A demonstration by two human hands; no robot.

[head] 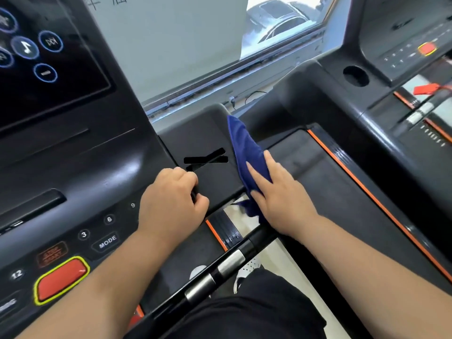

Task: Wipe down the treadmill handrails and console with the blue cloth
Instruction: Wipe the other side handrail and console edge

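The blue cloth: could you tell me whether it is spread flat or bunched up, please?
Bunched: the blue cloth forms a long crumpled strip under the right hand, its lower end dangling.

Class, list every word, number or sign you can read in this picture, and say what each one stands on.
"MODE": button on the console.
"3", "6", "9", "12": number keys on it.
Music note and skip sign: screen icons.
Orange label above the red button: blurred.
Window writing: cut off, unreadable.
Next treadmill's panel marks: too small.
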